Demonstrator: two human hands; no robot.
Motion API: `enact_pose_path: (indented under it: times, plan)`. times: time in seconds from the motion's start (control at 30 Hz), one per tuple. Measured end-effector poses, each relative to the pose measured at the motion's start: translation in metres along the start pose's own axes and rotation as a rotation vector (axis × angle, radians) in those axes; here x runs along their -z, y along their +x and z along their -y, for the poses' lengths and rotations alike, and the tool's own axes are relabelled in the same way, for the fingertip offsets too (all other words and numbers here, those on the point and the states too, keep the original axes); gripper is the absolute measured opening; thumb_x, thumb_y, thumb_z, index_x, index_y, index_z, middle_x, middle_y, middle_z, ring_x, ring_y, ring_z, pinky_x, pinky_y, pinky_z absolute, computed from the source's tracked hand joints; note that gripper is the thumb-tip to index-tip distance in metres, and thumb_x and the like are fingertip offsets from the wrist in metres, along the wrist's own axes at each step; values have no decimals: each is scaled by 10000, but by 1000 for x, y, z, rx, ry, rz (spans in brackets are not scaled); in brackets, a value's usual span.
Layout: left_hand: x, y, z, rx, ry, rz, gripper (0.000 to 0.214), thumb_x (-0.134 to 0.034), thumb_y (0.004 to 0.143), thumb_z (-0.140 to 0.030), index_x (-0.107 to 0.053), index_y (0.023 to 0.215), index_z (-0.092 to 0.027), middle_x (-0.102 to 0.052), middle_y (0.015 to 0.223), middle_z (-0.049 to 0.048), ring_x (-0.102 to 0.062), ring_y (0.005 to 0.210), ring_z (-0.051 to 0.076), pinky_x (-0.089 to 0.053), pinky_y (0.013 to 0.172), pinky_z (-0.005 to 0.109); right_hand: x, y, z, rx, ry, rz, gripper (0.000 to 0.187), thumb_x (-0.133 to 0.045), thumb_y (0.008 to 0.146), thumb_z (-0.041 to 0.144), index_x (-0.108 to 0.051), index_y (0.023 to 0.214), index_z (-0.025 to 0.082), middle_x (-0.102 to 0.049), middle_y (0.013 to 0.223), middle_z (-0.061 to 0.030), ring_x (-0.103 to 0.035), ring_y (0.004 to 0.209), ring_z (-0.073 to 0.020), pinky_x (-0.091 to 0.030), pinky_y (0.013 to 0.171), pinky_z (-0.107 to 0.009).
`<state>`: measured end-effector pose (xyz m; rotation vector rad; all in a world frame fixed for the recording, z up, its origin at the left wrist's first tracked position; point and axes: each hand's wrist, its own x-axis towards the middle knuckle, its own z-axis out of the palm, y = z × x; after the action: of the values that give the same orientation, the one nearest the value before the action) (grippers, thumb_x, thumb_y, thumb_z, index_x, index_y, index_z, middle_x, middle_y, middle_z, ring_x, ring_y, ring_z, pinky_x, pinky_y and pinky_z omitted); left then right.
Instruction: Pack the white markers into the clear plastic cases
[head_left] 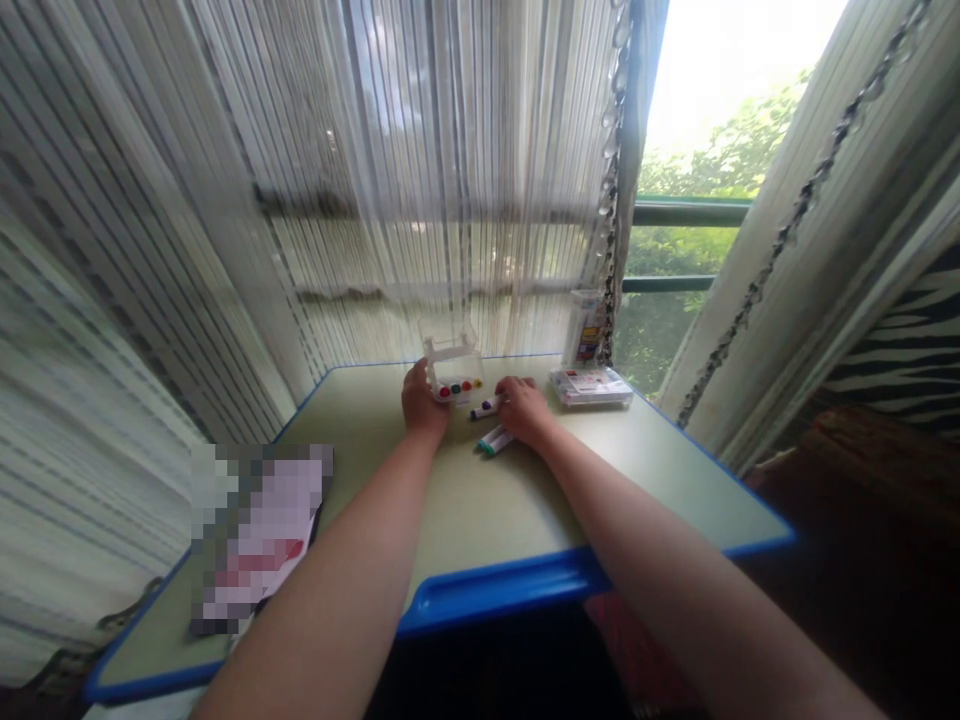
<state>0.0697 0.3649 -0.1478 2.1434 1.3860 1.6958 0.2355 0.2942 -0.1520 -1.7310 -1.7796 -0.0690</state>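
Observation:
My left hand (424,408) is closed on the left side of a clear plastic marker case (454,374), whose lid stands raised. Inside the case show several round marker ends in red, green and yellow. My right hand (525,408) is closed around the far end of a white marker with a purple tip (487,408), which points left toward the case. Just below that hand, two white markers with green tips (491,441) lie side by side on the table, their right ends hidden behind the hand.
A flat clear case (592,388) lies at the table's back right, with an upright clear container (583,330) behind it. On the left, a blurred-out pinkish item (270,530) lies on the table (660,480). The table has a raised blue edge; striped curtains (420,150) hang behind.

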Motion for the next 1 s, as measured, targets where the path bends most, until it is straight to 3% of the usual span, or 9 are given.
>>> enact_pose_path:
  times: [0.1,0.3,0.4,0.47,0.67,0.83,1.0]
  plan:
    - [-1,0,1,-6,5,2,295,-578,685,-151,-567,978,-179,-660,978,108,-620,988,272,-500,853,391,4,2,-1,63,90,-150,246,-505,743,81,-567,956,187,-629,1027,-96,-523,986,-234,-441,882,-372]
    - [0,0,0,-1,38,13,337,-581,691,-159,-559,1027,-157,-654,994,127,-625,979,274,-506,861,401,18,-3,10,184,330,-572,103,-528,841,213,-493,937,220,-566,918,-48,-583,843,-179,-529,799,-361]
    - [0,0,2,-2,55,4,378,-590,680,-172,-552,1055,-149,-651,1023,138,-622,986,284,-504,872,413,27,-11,22,203,556,-757,211,-574,847,302,-428,989,246,-514,948,-25,-592,809,-138,-580,731,-317]
    - [-1,1,3,-4,57,5,357,-586,689,-183,-554,1043,-162,-655,1005,126,-621,991,286,-505,871,414,30,-15,30,197,699,-813,277,-596,839,332,-388,1008,260,-491,955,-14,-596,802,-121,-597,704,-291]
    - [1,-1,0,-10,64,34,330,-589,711,-224,-559,1035,-172,-656,1003,115,-611,1021,282,-496,883,397,24,-18,40,226,794,-715,308,-617,825,361,-378,990,260,-523,901,9,-622,744,-104,-594,653,-254]
    - [0,-3,-3,-76,69,85,386,-595,716,-267,-549,1080,-145,-644,1055,142,-597,1046,288,-482,908,403,17,-22,42,215,491,-494,187,-626,829,357,-507,893,228,-609,818,6,-610,674,-123,-539,680,-279]
    - [-1,-3,-2,-116,56,89,447,-606,702,-248,-534,1129,-136,-633,1096,151,-597,1052,285,-474,931,408,18,-23,43,191,295,-359,130,-604,843,335,-608,904,220,-661,924,-43,-620,842,-172,-477,769,-276]
